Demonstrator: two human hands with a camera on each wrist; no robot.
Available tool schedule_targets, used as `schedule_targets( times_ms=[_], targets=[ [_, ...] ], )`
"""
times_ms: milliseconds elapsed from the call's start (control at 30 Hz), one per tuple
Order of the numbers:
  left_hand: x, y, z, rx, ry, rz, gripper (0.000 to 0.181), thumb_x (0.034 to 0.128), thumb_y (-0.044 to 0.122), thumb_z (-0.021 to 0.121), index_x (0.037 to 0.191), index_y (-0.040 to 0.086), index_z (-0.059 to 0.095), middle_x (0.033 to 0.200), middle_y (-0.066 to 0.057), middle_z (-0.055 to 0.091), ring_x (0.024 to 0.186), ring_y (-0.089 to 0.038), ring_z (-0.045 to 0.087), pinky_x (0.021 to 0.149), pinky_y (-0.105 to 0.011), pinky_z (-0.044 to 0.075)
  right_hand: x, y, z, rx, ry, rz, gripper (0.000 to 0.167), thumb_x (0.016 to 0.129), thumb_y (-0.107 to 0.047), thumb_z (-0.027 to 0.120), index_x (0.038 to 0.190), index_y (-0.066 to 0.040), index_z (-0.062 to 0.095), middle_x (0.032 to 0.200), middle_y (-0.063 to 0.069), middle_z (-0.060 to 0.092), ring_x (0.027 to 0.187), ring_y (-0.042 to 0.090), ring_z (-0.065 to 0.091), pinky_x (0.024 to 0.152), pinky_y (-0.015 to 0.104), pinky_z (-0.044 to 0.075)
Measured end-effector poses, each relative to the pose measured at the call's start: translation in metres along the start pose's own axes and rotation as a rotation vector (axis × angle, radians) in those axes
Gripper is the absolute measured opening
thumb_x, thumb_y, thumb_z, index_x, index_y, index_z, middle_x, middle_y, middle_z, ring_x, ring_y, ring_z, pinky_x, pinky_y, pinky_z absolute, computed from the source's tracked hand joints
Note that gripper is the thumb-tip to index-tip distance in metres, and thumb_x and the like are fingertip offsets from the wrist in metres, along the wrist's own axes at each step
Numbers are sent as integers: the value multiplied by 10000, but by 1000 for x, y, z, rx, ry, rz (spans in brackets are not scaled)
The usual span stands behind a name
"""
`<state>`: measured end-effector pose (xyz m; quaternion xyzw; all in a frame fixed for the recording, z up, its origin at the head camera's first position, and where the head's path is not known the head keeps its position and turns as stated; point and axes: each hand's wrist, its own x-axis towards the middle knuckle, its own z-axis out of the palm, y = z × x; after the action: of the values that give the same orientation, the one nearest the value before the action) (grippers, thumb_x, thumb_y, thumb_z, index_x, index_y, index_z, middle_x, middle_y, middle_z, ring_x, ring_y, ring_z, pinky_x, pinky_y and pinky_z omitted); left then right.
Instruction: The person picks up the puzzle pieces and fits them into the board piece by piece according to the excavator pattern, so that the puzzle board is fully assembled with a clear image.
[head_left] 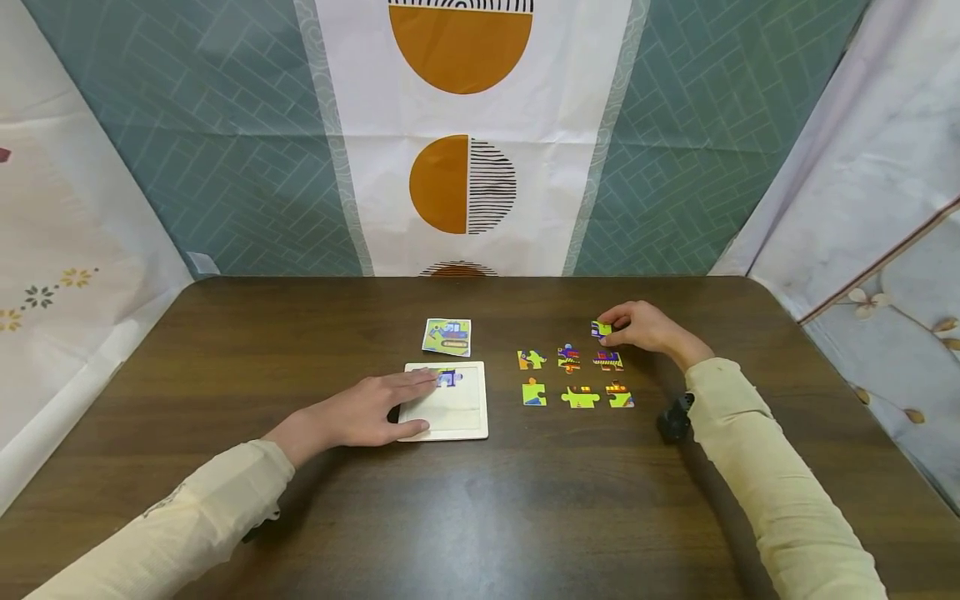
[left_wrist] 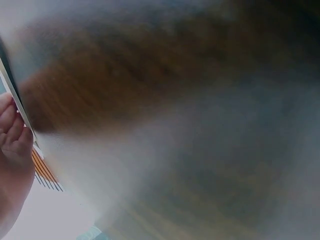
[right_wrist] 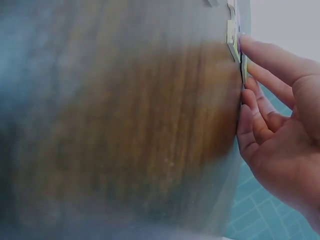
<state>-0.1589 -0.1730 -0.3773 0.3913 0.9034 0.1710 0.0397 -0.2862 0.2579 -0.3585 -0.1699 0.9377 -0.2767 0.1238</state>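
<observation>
Puzzle piece [head_left: 601, 330], right of centre in the head view, pinched at its edges between thumb and fingers of the right hand [head_left: 647, 327]. Left hand [head_left: 371, 410] lies flat, fingers extended, across the left side of a pale tray [head_left: 459, 419] at centre; one blue-and-purple fitted piece [head_left: 450, 378] shows inside, by the fingertips. Six loose pieces [head_left: 581, 399] in two rows below the right hand; picture card [head_left: 447, 337] above the tray. Pieces look thin, stiff, probably light; likely low risk of breaking, though the printed face may be a little slick. Best hold: opposite edges or a knob. Table [head_left: 480, 508] dark wood-grain, glossy at lower centre. Teal-and-white hanging [head_left: 255, 100] behind; pale floral cloths [head_left: 892, 275] at both sides.
</observation>
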Motion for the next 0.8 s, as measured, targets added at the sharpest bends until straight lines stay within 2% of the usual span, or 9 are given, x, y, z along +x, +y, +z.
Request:
schedule_targets(
  times_ms=[400, 633, 800],
  targets=[
    [1, 1, -1, -3, -6, -4, 606, 952, 416, 574, 1397, 11, 502, 1472, -100, 438, 1352, -256, 398, 1036, -456, 384, 2, -3, -3, 11, 25, 17, 442, 868, -164, 715, 1195, 109, 597, 1085, 231, 615, 956, 344, 542, 842, 453, 463],
    [1, 2, -2, -13, -32, -34, 617, 944, 420, 585, 1416, 35, 487, 1492, -80, 411, 1364, -242, 379, 1045, -454, 376, 0, -6, -4, 42, 46, 20, 442, 878, -178, 705, 1214, 84, 588, 1105, 231, 604, 964, 337, 543, 855, 446, 461],
    [1, 0, -1, -4, -16, -11, 596, 947, 393, 588, 1393, 7, 504, 1471, -110, 435, 1348, -262, 403, 1037, -457, 384, -2, -15, -2, 15, 69, -4, 445, 877, -204, 704, 1214, 71, 608, 1105, 223, 622, 973, 342, 562, 837, 448, 463]
  ],
)
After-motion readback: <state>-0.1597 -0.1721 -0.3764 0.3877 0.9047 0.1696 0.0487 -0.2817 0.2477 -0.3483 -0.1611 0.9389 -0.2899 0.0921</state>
